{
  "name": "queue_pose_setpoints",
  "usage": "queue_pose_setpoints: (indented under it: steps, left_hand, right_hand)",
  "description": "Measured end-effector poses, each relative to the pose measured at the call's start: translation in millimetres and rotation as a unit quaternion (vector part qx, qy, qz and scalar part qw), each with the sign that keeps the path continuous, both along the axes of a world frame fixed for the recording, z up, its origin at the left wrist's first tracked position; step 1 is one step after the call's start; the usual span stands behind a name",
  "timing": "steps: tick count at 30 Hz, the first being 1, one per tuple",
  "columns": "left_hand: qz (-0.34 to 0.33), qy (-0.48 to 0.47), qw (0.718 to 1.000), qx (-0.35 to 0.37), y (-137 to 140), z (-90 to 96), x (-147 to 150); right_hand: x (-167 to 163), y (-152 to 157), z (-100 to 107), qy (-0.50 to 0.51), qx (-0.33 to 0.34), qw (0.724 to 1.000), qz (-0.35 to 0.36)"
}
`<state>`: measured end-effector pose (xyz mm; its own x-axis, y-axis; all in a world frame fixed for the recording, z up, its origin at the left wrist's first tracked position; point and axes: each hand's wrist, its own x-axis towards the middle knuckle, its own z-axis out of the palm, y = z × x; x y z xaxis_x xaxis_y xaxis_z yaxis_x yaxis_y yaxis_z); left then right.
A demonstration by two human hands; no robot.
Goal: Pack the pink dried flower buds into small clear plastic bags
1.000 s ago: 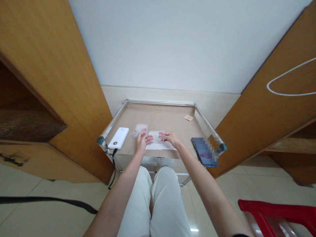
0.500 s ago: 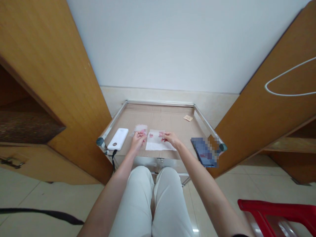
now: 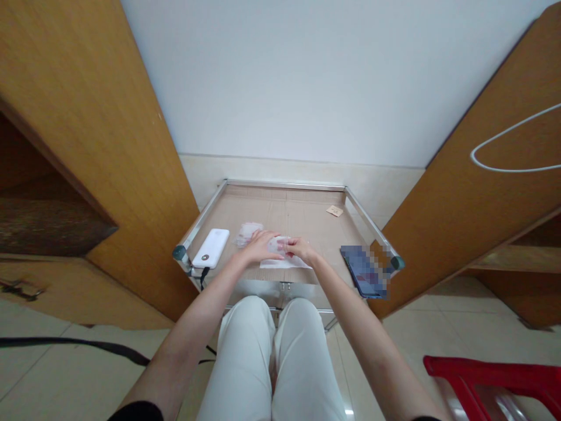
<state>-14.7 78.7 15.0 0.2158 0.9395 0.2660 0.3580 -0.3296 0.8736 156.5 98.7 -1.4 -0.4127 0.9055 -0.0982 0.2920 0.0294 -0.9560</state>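
Note:
My left hand (image 3: 259, 248) has its fingers and thumb spread over a small clear plastic sheet or bag (image 3: 275, 248) with reddish print. My right hand (image 3: 298, 249) pinches the right end of that same clear piece. Beneath both hands lies a white sheet of paper (image 3: 284, 263), partly covered by them. Behind my left hand rests a small pile of similar clear plastic pieces (image 3: 248, 233). Whether the clear piece is a bag or a single film cannot be made out.
A brown-topped cart (image 3: 302, 210) with metal rails stands against the wall. On it are a white power bank (image 3: 211, 248) with a black cable, a dark phone (image 3: 362, 270) and a small tan card (image 3: 335, 211). Wooden cabinets flank it; a red stool (image 3: 495, 374) is at lower right.
My left hand has moved right, from beside the pile onto the paper, and its fingers have opened out. My right hand keeps its pinch in nearly the same place.

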Motion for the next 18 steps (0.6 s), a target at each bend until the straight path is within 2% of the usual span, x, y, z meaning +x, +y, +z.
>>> queue_pose_setpoints:
  steps: [3, 6, 10, 18]
  left_hand:
    - [-0.040, -0.003, 0.999, -0.017, 9, -3.4, 0]
    - [-0.064, -0.014, 0.998, -0.001, 11, -10.2, -1]
    - [-0.053, -0.010, 0.998, 0.038, 10, -19.0, -1]
    - [-0.036, -0.024, 0.999, -0.002, 11, -22.5, -2]
  right_hand:
    - [-1, -2, 1, -0.003, -0.006, 1.000, 0.006]
    - [-1, 0, -3, 0.004, -0.016, 1.000, 0.020]
    - [-2, 4, -11, 0.019, -0.015, 0.999, 0.031]
    - [1, 4, -13, 0.072, -0.036, 0.997, 0.021]
